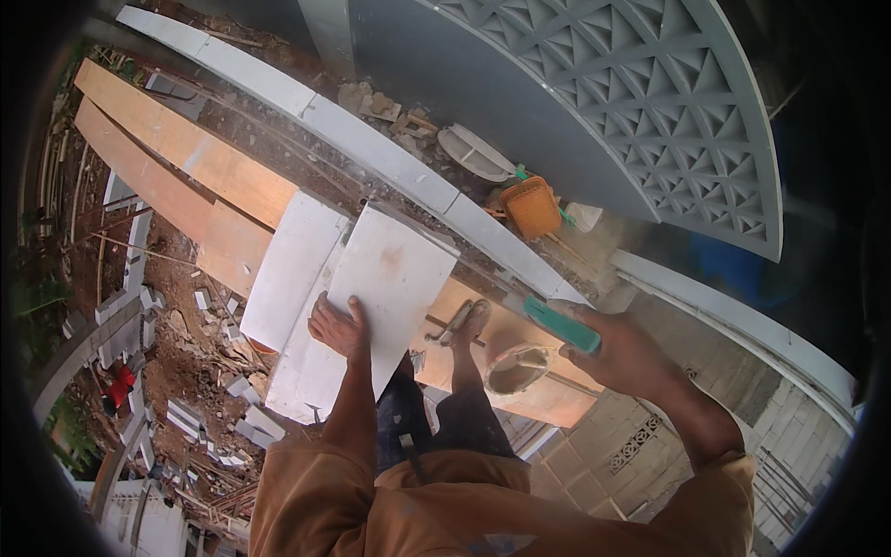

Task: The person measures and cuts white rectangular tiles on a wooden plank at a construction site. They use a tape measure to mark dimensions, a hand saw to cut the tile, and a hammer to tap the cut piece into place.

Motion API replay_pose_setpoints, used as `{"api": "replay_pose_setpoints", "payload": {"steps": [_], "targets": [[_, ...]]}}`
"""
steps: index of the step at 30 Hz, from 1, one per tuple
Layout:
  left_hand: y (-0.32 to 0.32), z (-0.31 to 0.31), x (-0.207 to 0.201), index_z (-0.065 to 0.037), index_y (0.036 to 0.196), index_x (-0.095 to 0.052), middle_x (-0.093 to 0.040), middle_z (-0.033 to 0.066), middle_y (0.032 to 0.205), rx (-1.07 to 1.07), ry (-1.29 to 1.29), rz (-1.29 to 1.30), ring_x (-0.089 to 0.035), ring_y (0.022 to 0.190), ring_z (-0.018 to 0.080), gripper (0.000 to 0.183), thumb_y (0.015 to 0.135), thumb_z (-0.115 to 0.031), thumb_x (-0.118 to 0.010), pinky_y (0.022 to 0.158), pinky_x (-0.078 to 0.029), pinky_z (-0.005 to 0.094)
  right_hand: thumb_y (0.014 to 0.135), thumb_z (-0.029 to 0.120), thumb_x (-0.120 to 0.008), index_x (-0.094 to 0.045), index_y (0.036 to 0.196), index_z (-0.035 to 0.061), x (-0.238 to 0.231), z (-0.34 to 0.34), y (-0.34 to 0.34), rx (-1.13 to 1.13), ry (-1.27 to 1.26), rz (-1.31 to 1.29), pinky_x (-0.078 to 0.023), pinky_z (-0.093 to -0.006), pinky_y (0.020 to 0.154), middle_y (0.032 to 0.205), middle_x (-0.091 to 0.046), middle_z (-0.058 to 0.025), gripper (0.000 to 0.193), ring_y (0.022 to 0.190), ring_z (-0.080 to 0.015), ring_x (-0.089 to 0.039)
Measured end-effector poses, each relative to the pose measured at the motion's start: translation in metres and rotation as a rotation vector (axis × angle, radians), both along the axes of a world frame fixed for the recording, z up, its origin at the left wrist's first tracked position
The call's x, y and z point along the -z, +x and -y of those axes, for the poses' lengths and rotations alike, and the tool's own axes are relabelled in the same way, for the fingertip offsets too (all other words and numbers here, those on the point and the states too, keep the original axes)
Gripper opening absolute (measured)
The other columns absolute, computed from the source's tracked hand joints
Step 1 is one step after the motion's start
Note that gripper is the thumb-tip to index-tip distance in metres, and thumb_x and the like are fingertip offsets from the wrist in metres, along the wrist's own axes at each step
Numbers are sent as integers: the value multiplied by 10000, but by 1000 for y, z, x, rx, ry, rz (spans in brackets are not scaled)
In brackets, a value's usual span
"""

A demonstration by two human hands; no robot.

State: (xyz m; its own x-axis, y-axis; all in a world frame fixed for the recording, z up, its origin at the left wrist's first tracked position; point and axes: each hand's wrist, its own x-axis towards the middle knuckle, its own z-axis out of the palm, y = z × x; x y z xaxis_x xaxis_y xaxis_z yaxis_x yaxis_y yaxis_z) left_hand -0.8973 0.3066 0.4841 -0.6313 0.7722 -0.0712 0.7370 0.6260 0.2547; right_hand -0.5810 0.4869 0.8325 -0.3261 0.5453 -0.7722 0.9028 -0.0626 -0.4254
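Left hand flat on the block, right hand wrapped round the green tool

Here's my view from afar: the left hand (341,327) lies palm-down with fingers loosely spread on the white block (399,269), near its left edge, gripping nothing. Do the fingertips hook over that edge? I can't make it out. The block sits right in front of the body, its near end close to the legs, a second white block (292,246) just to its left.

Over on my right, the right hand (608,348) is folded around a green tool (561,325), raised above the plank (571,399). The grip covers its near end, and I can't tell what kind of tool it is.

Below, a foot (475,320) rests on the boards; something dark beside it is too small to name. Nearer the raised arm, a round bucket (518,369) shows its rim, contents unclear. The shirt (445,506) runs off the bottom, hiding the ground beneath it, and black corners swallow the far end of the patterned panel's (668,111) surroundings.
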Motion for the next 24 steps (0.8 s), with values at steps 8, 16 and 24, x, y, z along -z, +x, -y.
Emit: {"api": "replay_pose_setpoints", "payload": {"steps": [8, 16, 24], "targets": [[8, -14, -3, -19, 1340, -520, -589, 167, 1221, 37, -3, 12, -505, 1170, 337, 685, 929, -567, -505, 1108, -275, 485, 880, 164, -683, -556, 1356, 60, 135, -56, -67, -49, 155, -143, -550, -467, 836, 1014, -693, -248, 504, 947, -409, -680], [3, 1, 4, -17, 1330, -528, -590, 169, 1218, 13, -14, -21, -511, 1154, 347, 680, 938, -573, -497, 1082, -290, 496, 862, 140, -709, -550, 1398, 99, 25, -26, 17, 71, 14, -56, -543, -409, 845, 1051, -710, -206, 560, 885, -341, -711], [10, -14, 1, -25, 1311, -540, -589, 171, 1202, 72, 38, -23, -513, 1141, 352, 674, 946, -589, -483, 1065, -302, 488, 858, 188, -704, -569, 1377, 80, 184, -77, -60, 65, 106, -250, -524, -425, 870, 1024, -700, -228, 547, 955, -326, -684]]}}
